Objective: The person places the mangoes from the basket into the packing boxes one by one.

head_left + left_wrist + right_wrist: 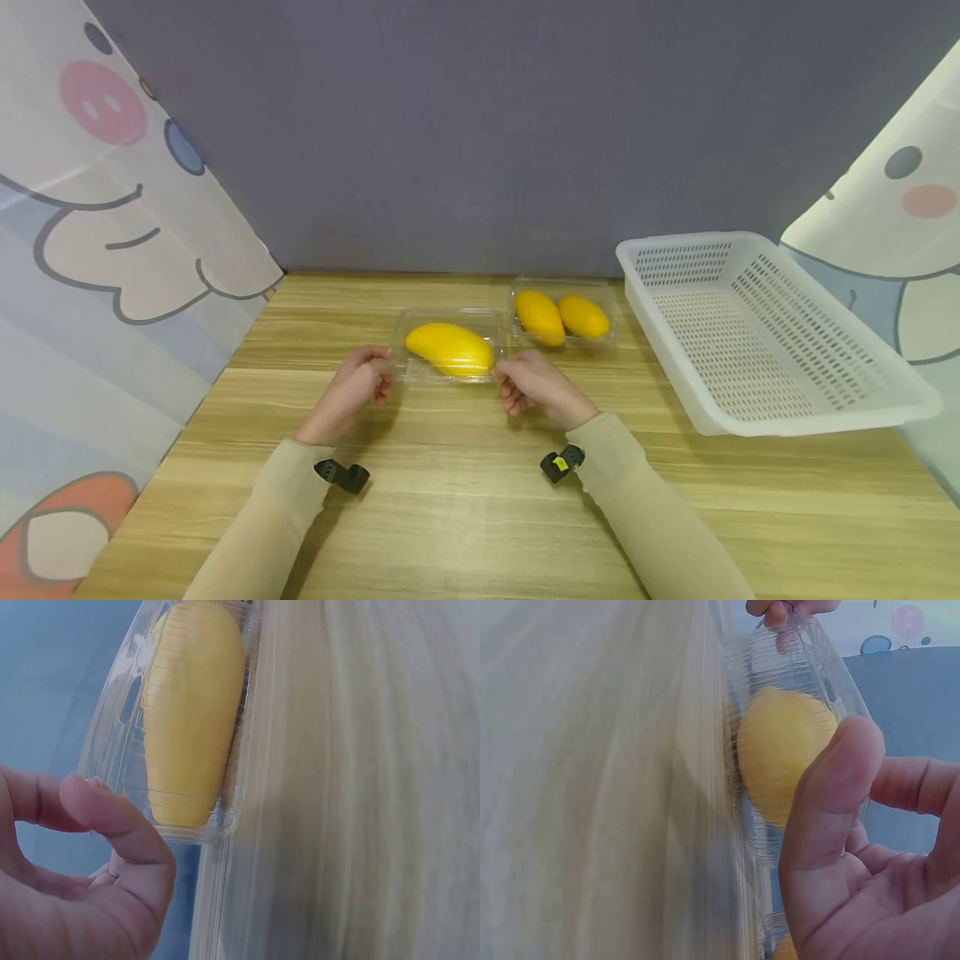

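In the head view, a clear plastic clamshell box (405, 375) sits mid-table with one large yellow mango (450, 346) inside. My left hand (352, 387) pinches the box's left edge between thumb and forefinger. At the opposite front corner, my right hand (536, 385) pinches the edge the same way. The left wrist view has the thumb (112, 817) curled to the forefinger right at the box rim, the mango (195, 712) showing through the ribbed plastic. From the right wrist, the thumb (840, 780) overlaps the box's near end and the forefinger's tip is hidden behind it.
Just behind and right of the box stands a second clear box (611, 292) holding two yellow mangoes (585, 317). A white perforated plastic basket (682, 383) takes up the right side of the wooden table (450, 517). A grey panel (465, 142) rises along the back edge.
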Available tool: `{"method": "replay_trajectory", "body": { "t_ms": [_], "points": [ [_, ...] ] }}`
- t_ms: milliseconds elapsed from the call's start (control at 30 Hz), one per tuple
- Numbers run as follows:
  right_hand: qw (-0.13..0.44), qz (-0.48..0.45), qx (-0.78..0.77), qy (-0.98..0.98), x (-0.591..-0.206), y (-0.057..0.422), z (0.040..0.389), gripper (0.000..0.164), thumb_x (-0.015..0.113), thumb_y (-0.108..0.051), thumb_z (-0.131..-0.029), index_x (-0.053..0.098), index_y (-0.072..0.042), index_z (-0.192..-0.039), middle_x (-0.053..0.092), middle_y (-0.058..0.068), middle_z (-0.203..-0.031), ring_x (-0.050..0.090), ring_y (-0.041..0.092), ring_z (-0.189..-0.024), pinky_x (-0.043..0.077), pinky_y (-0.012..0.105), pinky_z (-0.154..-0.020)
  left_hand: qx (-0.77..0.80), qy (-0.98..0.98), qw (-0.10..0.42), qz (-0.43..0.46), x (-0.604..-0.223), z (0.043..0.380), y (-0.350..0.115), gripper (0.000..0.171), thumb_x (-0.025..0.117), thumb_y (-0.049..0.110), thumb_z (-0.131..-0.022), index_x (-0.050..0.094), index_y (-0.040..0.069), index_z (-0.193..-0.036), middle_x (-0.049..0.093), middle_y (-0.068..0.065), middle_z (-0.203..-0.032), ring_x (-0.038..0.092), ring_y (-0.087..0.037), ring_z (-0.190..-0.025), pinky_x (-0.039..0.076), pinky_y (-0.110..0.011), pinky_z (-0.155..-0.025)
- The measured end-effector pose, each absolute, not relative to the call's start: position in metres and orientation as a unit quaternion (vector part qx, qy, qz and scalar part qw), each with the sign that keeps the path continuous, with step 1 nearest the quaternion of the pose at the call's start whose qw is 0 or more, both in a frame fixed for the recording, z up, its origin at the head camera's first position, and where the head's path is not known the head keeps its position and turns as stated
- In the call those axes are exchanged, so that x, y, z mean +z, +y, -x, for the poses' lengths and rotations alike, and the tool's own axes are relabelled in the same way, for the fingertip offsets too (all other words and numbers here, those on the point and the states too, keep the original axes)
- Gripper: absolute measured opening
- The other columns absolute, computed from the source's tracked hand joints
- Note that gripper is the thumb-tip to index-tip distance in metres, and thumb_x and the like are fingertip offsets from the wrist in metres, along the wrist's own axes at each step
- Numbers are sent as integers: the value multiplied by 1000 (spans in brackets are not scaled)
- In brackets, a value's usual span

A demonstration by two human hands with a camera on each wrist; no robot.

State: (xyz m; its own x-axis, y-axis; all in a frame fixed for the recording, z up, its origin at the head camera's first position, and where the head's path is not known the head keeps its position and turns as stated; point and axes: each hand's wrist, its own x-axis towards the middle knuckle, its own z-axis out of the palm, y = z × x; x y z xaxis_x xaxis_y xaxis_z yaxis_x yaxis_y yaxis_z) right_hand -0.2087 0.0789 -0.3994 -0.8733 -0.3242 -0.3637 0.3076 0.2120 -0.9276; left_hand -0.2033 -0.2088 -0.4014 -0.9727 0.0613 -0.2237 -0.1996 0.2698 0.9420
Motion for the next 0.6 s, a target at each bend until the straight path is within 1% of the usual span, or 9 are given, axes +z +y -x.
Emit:
{"method": "replay_trajectory", "body": {
  "t_ms": [300, 600],
  "points": [
    [246, 2, -616, 748, -398, 78, 214, 17, 55, -12, -90, 59, 4, -85, 54, 4, -64, 56, 15, -50, 54, 25, -50, 603, 789, 108, 51, -399, 208, -207, 47, 46, 7, -93, 42, -10, -136, 52, -10, -89, 49, -20, -74, 44, -28, -62],
    [242, -2, -620, 747, -396, 78, 219, 16, 55, -12, -89, 58, 3, -83, 54, 4, -64, 55, 15, -50, 55, 27, -50, 607, 785, 112, 56, -399, 215, -206, 48, 46, 7, -93, 41, -8, -138, 50, -10, -89, 47, -21, -75, 43, -29, -63]
  ]
}}
